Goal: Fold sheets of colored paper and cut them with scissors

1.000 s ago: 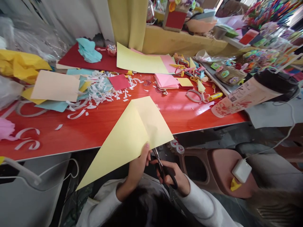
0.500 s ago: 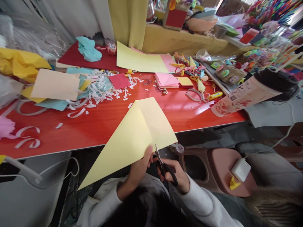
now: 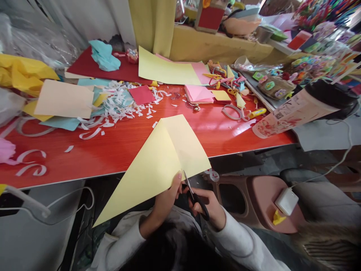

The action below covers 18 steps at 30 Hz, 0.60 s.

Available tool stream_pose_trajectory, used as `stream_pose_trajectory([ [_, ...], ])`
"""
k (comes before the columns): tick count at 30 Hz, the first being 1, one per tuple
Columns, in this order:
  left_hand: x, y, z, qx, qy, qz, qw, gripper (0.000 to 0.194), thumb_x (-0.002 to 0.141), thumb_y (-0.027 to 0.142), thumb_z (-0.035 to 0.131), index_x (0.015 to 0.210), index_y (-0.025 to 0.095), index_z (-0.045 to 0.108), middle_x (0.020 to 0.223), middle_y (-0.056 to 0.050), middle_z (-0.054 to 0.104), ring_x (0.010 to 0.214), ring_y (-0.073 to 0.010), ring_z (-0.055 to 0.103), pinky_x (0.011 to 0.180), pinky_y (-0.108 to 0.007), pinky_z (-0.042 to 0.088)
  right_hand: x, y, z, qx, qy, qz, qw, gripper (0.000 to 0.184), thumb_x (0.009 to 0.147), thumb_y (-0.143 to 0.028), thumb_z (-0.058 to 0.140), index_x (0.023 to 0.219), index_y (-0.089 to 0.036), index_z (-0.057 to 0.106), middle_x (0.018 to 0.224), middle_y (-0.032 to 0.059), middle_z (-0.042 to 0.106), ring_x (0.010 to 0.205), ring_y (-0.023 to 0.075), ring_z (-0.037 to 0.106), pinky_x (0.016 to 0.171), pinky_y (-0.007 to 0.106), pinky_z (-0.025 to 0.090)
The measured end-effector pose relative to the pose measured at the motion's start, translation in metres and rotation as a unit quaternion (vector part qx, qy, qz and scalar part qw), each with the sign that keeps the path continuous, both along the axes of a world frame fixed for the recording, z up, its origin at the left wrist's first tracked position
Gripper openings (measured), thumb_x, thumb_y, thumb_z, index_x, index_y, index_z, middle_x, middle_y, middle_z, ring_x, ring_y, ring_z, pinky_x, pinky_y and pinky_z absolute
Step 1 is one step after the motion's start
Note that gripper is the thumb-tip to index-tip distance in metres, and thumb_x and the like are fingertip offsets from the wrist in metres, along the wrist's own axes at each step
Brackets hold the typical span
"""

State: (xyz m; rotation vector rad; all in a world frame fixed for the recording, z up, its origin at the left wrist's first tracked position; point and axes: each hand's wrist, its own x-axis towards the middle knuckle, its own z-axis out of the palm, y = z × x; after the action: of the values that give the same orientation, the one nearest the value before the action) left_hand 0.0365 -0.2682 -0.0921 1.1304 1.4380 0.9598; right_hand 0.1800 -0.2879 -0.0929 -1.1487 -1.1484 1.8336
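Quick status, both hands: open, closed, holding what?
Left hand: closed, pinching the folded yellow paper.
Right hand: closed on the black-handled scissors.

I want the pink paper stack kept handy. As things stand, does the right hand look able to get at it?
Probably not right away: the right hand is shut on the scissors, and the folded yellow sheet lies between it and the pink paper stack farther back on the red table.

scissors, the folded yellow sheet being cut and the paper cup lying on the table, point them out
scissors [image 3: 194, 197], head view, on the black handle.
folded yellow sheet [image 3: 158, 165], head view, middle of its face.
paper cup [image 3: 284, 116], head view, printed side wall.
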Motion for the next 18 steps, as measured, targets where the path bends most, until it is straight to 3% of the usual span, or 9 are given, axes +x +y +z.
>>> stream_pose_trajectory([
  [11, -0.0009, 0.0019, 0.0008, -0.005, -0.051, 0.007, 0.999, 0.043, 0.085, 0.045, 0.041, 0.05, 0.02, 0.043, 0.042, 0.006, 0.038, 0.042, -0.0088, 0.039, 0.056, -0.023, 0.038, -0.0052, -0.0024, 0.0009, -0.021, -0.026, -0.032, 0.999, 0.046, 0.06, -0.048, 0.073, 0.085, -0.01, 0.065, 0.045, -0.0055, 0.044, 0.035, 0.0048, 0.035, 0.038, 0.02, 0.026],
  [18, 0.0014, -0.0019, 0.0017, -0.017, -0.033, -0.001, 0.999, 0.048, 0.083, 0.047, 0.043, 0.043, 0.02, 0.039, 0.041, 0.005, 0.038, 0.043, -0.0097, 0.042, 0.057, -0.024, 0.039, -0.0064, -0.0057, -0.0046, -0.008, 0.011, -0.056, 0.998, 0.048, 0.061, -0.049, 0.072, 0.087, -0.009, 0.065, 0.046, -0.0044, 0.046, 0.036, 0.0052, 0.035, 0.039, 0.021, 0.026],
])
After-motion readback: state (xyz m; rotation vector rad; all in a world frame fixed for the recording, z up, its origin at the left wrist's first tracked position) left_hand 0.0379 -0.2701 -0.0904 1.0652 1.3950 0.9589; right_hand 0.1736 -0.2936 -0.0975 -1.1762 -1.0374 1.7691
